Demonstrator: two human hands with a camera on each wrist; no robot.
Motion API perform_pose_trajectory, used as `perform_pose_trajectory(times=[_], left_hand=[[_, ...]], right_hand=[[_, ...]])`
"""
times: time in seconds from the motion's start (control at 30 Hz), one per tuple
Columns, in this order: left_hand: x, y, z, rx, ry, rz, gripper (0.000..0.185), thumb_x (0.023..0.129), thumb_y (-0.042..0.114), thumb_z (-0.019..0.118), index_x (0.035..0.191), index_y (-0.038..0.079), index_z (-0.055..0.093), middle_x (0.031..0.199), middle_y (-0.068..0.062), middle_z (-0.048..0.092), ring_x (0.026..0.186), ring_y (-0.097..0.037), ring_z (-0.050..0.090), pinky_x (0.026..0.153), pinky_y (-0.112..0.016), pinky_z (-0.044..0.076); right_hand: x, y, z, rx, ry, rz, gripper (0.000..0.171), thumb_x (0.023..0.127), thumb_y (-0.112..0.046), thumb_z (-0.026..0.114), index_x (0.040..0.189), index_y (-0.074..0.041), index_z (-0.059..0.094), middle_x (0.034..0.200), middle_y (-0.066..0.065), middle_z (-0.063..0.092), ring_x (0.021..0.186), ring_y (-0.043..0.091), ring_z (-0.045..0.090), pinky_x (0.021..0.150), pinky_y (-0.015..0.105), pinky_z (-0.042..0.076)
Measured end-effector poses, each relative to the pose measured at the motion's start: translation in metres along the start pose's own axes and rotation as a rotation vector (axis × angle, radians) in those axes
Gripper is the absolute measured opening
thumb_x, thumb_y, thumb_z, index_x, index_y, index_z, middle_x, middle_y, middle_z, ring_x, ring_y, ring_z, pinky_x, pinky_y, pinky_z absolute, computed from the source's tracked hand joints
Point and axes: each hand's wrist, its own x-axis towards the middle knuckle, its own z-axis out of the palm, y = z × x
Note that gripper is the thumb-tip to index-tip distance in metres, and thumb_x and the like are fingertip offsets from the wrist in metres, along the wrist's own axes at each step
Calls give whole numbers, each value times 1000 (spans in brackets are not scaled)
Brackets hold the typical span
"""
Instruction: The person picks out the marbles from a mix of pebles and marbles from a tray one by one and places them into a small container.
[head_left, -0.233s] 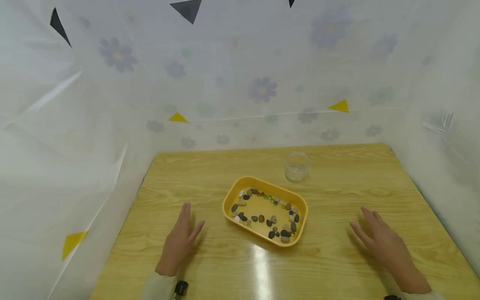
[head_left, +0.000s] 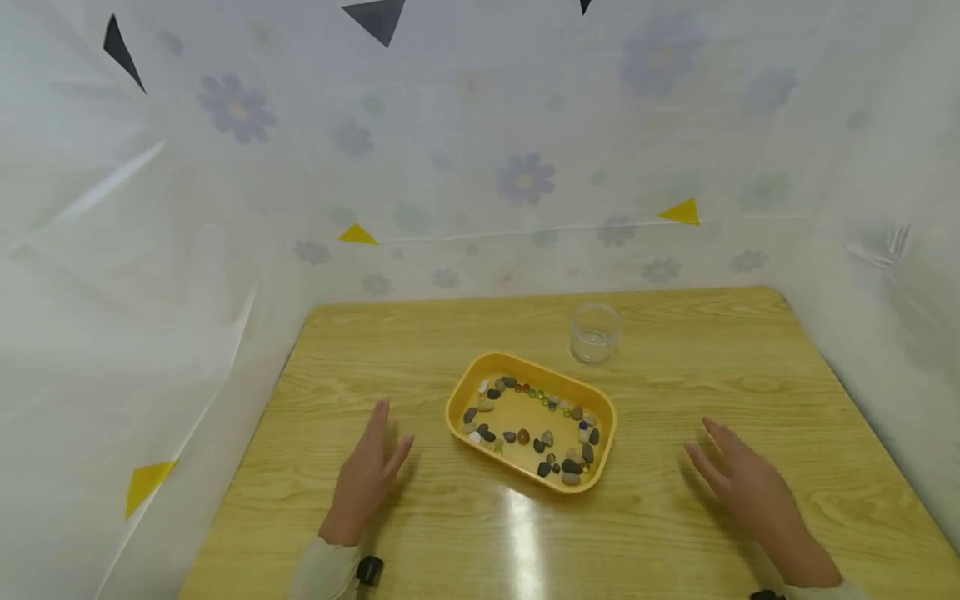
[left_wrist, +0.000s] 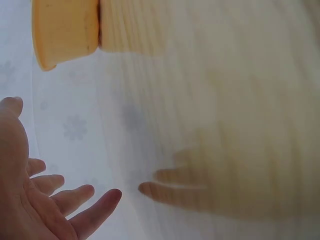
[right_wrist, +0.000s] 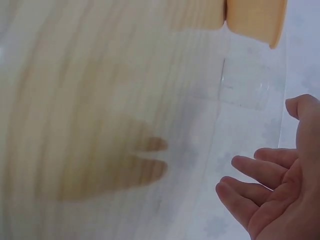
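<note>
Here comes the right hand (head_left: 761, 496), drifting inward, the left hand (head_left: 365, 477) edging in too, both loosely spread, holding nothing: nearer the yellow tray (head_left: 512, 411) of stones (head_left: 523, 437), untouched between them; clear glass container (head_left: 595, 335) just beyond.

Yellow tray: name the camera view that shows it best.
Head view: the yellow tray shows whole there, stones inside visible. Both wrist views catch only part of its outside, cut off at the picture's top.

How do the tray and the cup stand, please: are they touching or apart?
Apart: the head view shows a strip of bare table between the tray and the cup.
</note>
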Motion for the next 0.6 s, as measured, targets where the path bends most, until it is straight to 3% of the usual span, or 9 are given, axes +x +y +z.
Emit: perform_pose_trajectory(times=[0.07,0.1,0.2,0.4,0.6], left_hand=[[2,2,2,5,2,3,72,95,47,45,148,6,18,150,-14,23,134,-27,28,105,-46,31],[2,4,3,8,2,4,72,95,47,44,149,6,18,151,-13,22,134,-26,28,105,-45,31],[7,8,6,4,0,10,71,96,48,42,149,8,18,151,-11,22,135,-24,27,107,-44,29],[17,16,9,-88,3,25,67,96,46,43,148,8,22,149,-12,28,133,-28,30,107,-48,28],[25,23,20,-316,-23,-54,62,97,44,44,147,14,25,146,-7,31,124,-28,41,97,-50,39]], right_hand=[[4,-7,1,130,-64,148,46,102,-33,32,137,-4,43,131,26,46,106,48,50,77,60,45],[6,-9,3,164,-100,167,47,102,-32,33,134,1,45,129,28,47,109,48,48,81,60,44],[13,-19,6,338,-183,432,58,96,-36,49,136,5,41,132,25,47,113,46,46,87,62,38],[19,-35,17,445,-198,477,56,96,-36,50,136,2,41,131,20,49,105,38,55,81,53,48],[23,-52,25,589,-202,506,57,97,-38,48,141,-4,36,136,16,43,111,32,52,84,45,49]])
